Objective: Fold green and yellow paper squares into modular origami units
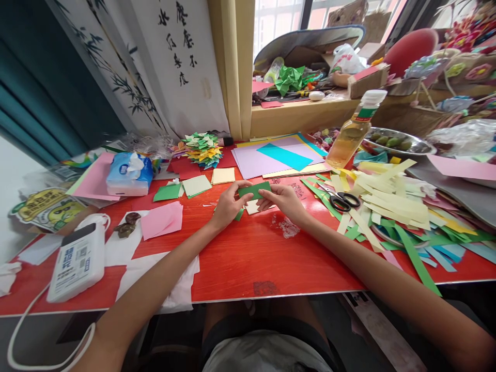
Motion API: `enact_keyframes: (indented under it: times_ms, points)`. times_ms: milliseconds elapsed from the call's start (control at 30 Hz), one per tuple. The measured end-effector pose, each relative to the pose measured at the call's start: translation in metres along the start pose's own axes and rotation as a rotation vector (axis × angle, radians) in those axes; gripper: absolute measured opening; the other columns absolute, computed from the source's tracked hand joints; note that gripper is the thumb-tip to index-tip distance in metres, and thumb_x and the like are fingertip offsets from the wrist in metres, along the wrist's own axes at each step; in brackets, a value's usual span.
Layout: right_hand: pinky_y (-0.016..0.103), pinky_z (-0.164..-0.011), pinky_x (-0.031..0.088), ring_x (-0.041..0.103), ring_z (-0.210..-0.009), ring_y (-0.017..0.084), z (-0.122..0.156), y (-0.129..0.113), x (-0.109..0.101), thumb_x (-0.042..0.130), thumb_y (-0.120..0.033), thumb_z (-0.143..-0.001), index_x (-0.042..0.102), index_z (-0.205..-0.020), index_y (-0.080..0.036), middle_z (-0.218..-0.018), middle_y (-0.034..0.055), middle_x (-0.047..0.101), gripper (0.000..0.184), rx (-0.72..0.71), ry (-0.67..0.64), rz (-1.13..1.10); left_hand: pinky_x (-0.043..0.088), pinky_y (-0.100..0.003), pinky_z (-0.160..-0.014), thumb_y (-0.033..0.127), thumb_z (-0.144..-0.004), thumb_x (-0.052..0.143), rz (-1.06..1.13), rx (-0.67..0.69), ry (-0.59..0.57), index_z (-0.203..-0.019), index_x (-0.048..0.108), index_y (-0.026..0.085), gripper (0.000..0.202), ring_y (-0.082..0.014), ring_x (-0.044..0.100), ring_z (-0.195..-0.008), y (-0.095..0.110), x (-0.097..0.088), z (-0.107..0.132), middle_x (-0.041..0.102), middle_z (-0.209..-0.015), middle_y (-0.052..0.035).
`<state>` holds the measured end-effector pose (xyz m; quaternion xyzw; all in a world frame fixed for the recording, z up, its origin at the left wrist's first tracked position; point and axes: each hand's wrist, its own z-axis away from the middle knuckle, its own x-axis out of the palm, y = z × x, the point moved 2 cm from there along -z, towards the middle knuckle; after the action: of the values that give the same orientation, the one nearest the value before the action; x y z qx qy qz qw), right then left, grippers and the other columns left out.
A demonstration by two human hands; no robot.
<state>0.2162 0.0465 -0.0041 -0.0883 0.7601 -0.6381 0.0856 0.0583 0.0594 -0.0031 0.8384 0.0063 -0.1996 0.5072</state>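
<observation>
Between my two hands is a small green piece of paper (254, 191), held up over the red table. My left hand (229, 203) pinches its left end. The right end is gripped by the thumb and fingers of my right hand (284, 200). Just below the hands lie a cream piece of paper (252, 207) and another bit of green paper (239, 215). Stacks of square paper, one cream (223, 175), one pale green (197, 185) and one green (167, 192), sit beyond my left hand. Black-handled scissors (344, 201) rest to the right.
Paper strips (399, 201) heap up at the right. Behind them stands a bottle (355, 129) beside a metal bowl (399, 142). Large lilac sheets (251, 161) lie at the back. On the left are a tissue pack (129, 174), pink squares (161, 220) and a white power bank (80, 263).
</observation>
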Motion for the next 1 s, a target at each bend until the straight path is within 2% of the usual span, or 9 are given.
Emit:
enact_keyframes:
  times_ms: [233,400,533,633,733,833,1000]
  points:
    - [0.025,-0.054,0.053,0.063,-0.055,0.014,0.000,0.002,0.000,0.055,-0.040,-0.077,0.057,-0.072,-0.011,-0.065,0.0055,0.064,0.030,-0.013,-0.001,0.010,0.046,-0.022,-0.058,0.028,-0.077,0.054,0.003,-0.014,-0.011,-0.100,0.051,0.021,0.025,-0.0097,0.054,-0.063,-0.001,0.001,0.000,0.056,-0.094,-0.0027]
    - [0.023,-0.051,0.051,0.061,-0.050,0.012,0.000,0.000,-0.001,0.054,-0.040,-0.077,0.056,-0.072,-0.011,-0.061,0.0033,0.062,0.029,-0.010,-0.002,0.044,0.045,-0.023,-0.065,0.029,-0.078,0.052,-0.098,0.033,-0.029,-0.102,0.052,0.021,0.025,-0.0134,0.055,-0.079,0.002,0.001,0.000,0.058,-0.092,-0.0023]
    - [0.022,-0.047,0.048,0.059,-0.047,0.012,0.004,-0.003,0.003,0.051,-0.042,-0.078,0.054,-0.070,-0.012,-0.057,0.0022,0.061,0.031,0.000,-0.156,0.168,0.043,-0.023,-0.067,0.033,-0.080,0.051,-0.166,0.092,-0.071,-0.100,0.053,0.019,0.024,-0.0121,0.055,-0.075,0.003,0.002,0.001,0.058,-0.081,-0.0008]
    - [0.022,-0.045,0.046,0.058,-0.047,0.012,0.007,-0.004,0.006,0.050,-0.043,-0.078,0.053,-0.066,-0.013,-0.053,0.0017,0.060,0.033,0.032,-0.250,0.288,0.042,-0.023,-0.064,0.035,-0.080,0.051,-0.213,0.139,-0.109,-0.087,0.055,0.018,0.019,-0.0115,0.053,-0.069,0.004,0.003,0.002,0.057,-0.075,-0.0004]
    - [0.021,-0.048,0.043,0.057,-0.052,0.012,0.006,-0.008,0.003,0.053,-0.040,-0.076,0.053,-0.062,-0.014,-0.055,0.0014,0.060,0.029,0.001,-0.181,0.388,0.042,-0.024,-0.064,0.034,-0.081,0.048,-0.255,0.160,-0.076,-0.078,0.054,0.018,0.017,-0.0117,0.052,-0.068,0.005,0.003,0.002,0.056,-0.074,-0.0004]
    - [0.021,-0.053,0.041,0.054,-0.058,0.011,0.003,-0.014,-0.002,0.053,-0.038,-0.075,0.056,-0.065,-0.014,-0.062,0.0005,0.058,0.026,-0.065,-0.048,0.355,0.041,-0.024,-0.064,0.032,-0.082,0.046,-0.262,0.145,-0.023,-0.076,0.053,0.018,0.017,-0.0115,0.051,-0.066,0.007,0.000,0.002,0.055,-0.071,0.0004]
    - [0.021,-0.053,0.036,0.048,-0.058,0.010,0.001,-0.014,-0.005,0.050,-0.041,-0.077,0.056,-0.071,-0.014,-0.064,-0.0001,0.055,0.029,-0.068,0.007,0.292,0.041,-0.024,-0.065,0.030,-0.082,0.046,-0.253,0.118,-0.065,-0.074,0.052,0.018,0.016,-0.0113,0.050,-0.066,0.008,-0.002,0.002,0.054,-0.070,0.0010]
